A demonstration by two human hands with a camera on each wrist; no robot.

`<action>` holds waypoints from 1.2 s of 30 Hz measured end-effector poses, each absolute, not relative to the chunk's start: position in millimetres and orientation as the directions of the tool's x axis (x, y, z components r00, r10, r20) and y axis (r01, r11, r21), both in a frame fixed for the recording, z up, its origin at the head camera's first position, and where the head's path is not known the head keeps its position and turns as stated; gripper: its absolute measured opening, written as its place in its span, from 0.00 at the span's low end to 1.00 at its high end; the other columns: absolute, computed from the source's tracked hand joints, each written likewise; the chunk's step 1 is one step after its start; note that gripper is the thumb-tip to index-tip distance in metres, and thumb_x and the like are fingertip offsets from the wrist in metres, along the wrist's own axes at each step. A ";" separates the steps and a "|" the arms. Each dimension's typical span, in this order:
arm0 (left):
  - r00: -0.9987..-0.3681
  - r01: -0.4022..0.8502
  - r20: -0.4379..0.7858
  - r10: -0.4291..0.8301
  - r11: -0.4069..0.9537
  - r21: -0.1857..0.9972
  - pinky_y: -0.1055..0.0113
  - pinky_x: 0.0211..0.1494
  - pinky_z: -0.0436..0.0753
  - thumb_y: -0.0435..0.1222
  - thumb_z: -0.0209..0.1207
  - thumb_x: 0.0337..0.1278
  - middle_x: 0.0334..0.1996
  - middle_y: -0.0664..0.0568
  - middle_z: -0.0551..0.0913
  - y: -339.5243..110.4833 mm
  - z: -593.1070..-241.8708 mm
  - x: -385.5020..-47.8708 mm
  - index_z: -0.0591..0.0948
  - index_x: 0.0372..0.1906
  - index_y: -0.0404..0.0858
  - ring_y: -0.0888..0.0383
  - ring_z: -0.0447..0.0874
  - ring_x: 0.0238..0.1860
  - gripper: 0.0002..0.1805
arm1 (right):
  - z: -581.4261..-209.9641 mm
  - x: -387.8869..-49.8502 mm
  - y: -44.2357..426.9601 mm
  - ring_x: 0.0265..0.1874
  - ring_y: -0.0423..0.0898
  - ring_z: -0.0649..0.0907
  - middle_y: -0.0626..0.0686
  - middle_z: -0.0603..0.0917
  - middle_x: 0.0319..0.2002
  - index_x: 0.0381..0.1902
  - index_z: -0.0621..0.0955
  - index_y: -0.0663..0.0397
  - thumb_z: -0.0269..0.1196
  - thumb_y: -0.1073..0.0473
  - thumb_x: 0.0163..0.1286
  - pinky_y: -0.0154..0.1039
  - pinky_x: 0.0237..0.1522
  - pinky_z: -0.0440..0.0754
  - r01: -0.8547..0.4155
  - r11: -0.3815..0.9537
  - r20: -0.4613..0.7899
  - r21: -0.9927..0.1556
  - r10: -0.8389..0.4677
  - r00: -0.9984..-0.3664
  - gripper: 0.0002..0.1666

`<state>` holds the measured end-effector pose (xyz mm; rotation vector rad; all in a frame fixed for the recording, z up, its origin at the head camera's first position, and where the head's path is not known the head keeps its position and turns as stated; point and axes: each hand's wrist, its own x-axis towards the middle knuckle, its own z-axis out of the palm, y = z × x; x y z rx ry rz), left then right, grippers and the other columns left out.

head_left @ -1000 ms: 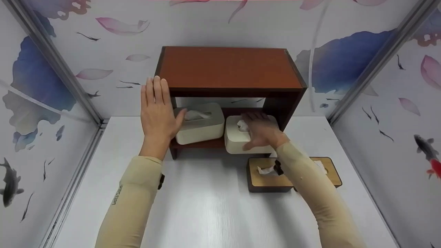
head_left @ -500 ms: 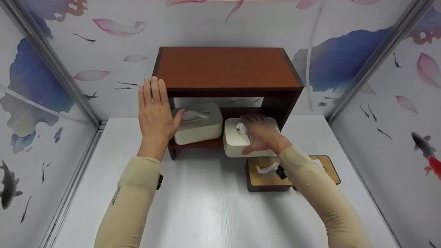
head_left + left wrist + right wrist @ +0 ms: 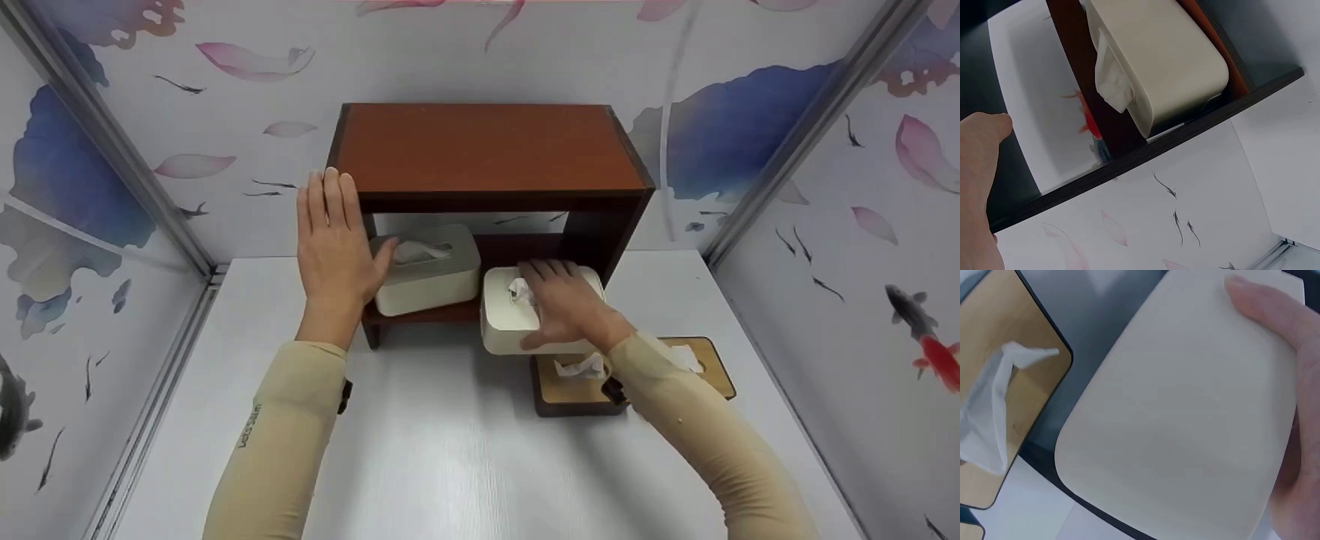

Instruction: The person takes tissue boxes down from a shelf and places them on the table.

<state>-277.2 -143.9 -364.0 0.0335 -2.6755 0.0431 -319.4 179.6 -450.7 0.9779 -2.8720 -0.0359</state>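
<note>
My right hand (image 3: 566,304) grips a cream tissue box (image 3: 504,324) from above, thumb on its front side and fingers across the top. This box hangs at the front of the brown shelf's (image 3: 487,150) right half. In the right wrist view the thumb presses the pale box's broad side (image 3: 1174,410). My left hand (image 3: 334,259) rests with straight fingers along the shelf's left end. Beside its thumb, a second tissue box (image 3: 431,289) sits slightly turned inside the shelf; a white tissue (image 3: 1113,79) pokes out of it.
Two wood-topped tissue boxes with dark sides stand on the white table: one (image 3: 577,397) just in front of the held box, partly covered by it, the other (image 3: 712,364) farther right, partly behind the right forearm. Printed wall panels (image 3: 450,52) enclose the table.
The right hand has drawn the right cream tissue box forward, toward me, so it now overlaps the nearer wood-topped box. My left hand stays against the shelf's end.
</note>
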 end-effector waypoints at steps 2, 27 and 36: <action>-0.895 -0.033 0.445 -0.017 0.999 -0.028 0.52 0.82 0.38 0.64 0.52 0.60 0.77 0.38 0.39 -143.8 -363.9 -277.3 0.37 0.76 0.33 0.42 0.35 0.79 0.57 | -451.6 -315.2 177.9 0.68 0.60 0.69 0.61 0.68 0.69 0.74 0.59 0.60 0.72 0.22 0.32 0.60 0.68 0.67 -0.597 0.800 0.110 0.053 -0.599 -0.793 0.77; -0.886 -0.035 0.463 -0.019 0.999 -0.027 0.52 0.82 0.39 0.63 0.52 0.60 0.77 0.38 0.40 -145.8 -365.9 -278.6 0.37 0.76 0.33 0.42 0.36 0.79 0.57 | -463.4 -269.9 139.1 0.66 0.59 0.70 0.61 0.69 0.68 0.74 0.58 0.60 0.71 0.22 0.32 0.57 0.68 0.65 -0.592 0.805 0.123 0.040 -0.592 -0.796 0.78; -0.881 -0.031 0.473 -0.016 0.999 -0.025 0.52 0.82 0.39 0.63 0.53 0.60 0.77 0.38 0.41 -145.2 -366.4 -279.1 0.39 0.76 0.33 0.42 0.37 0.79 0.57 | -469.7 -263.0 123.4 0.66 0.57 0.69 0.59 0.69 0.68 0.74 0.58 0.59 0.71 0.21 0.31 0.56 0.68 0.65 -0.624 0.780 0.093 0.044 -0.625 -0.775 0.78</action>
